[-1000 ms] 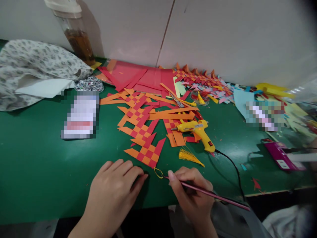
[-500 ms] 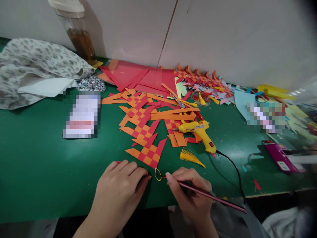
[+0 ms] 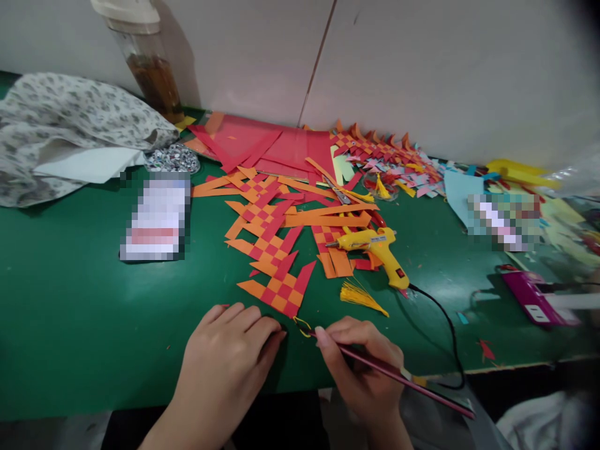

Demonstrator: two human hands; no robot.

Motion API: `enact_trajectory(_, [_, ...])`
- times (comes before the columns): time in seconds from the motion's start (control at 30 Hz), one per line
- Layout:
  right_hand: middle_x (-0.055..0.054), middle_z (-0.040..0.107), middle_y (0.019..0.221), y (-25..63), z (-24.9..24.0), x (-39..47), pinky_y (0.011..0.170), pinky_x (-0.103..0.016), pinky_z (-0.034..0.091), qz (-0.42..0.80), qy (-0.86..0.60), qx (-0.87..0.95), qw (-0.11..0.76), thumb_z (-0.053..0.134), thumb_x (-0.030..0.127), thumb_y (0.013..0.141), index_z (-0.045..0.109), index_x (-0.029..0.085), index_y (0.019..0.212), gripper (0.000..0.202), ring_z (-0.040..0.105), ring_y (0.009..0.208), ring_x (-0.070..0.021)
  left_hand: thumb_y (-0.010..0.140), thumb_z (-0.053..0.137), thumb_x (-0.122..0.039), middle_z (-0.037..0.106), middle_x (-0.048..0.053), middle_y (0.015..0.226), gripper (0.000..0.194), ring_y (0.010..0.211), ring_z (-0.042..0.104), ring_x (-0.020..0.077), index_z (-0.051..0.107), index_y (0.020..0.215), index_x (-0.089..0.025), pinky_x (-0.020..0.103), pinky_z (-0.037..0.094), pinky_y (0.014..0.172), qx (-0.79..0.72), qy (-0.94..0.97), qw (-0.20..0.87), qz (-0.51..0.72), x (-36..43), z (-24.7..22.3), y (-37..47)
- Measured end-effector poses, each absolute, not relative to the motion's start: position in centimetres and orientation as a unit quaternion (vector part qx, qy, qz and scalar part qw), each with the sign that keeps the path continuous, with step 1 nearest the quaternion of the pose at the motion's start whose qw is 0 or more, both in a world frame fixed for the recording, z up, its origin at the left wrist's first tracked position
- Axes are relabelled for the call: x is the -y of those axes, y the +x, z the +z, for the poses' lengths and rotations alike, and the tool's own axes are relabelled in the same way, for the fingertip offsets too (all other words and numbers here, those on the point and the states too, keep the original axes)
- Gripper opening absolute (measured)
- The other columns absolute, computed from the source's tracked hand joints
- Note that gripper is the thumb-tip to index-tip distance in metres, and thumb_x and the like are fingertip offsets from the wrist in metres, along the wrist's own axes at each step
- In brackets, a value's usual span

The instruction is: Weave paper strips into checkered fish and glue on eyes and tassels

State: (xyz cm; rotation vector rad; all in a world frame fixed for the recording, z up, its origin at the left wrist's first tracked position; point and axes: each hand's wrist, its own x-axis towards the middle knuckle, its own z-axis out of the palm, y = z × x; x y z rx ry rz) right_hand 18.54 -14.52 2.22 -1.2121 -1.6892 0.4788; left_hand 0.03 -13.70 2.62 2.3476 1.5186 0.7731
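Observation:
My right hand (image 3: 368, 365) grips a slender dark-pink stick-like tool (image 3: 398, 375); its exact kind is unclear. The tool's thin tip is at a small yellow cord loop (image 3: 304, 329), which comes out of the lower corner of a red-and-orange woven paper piece (image 3: 284, 290). Just left of that loop, my left hand (image 3: 229, 347) rests on the table with fingers curled. A bit of red shows at its knuckles, but whatever lies under the fingers is hidden. Several similar woven pieces (image 3: 262, 215) overlap in a row beyond.
A yellow glue gun (image 3: 375, 240) with a black cord lies right of the woven pieces, beside a yellow tassel (image 3: 360, 299). Scissors (image 3: 341, 195) lie among paper strips. A phone (image 3: 157, 215) is at left; a bottle (image 3: 152, 69) and patterned cloth (image 3: 79, 131) stand behind.
The yellow loop is pulled slightly rightward and has narrowed at the tool's tip. My right hand and the tool have shifted a little right; my left hand has stayed nearly still.

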Motion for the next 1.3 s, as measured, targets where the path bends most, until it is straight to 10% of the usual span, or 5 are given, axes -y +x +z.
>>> enact_trajectory(1.3, [0.003, 0.060, 0.060, 19.32, 2.17, 14.66, 0.049, -0.023, 0.048, 0.357, -0.455, 0.581, 0.573, 0.064, 0.010, 0.081, 0.055, 0.020, 0.075, 0.014, 0.060, 0.053, -0.0109, 0.098, 0.040, -0.019, 0.055, -0.001, 0.062, 0.027, 0.057, 0.046, 0.0162, 0.066, 0.092, -0.017, 0.032, 0.027, 0.059, -0.431, 0.848, 0.006, 0.309, 13.89, 2.40, 0.02])
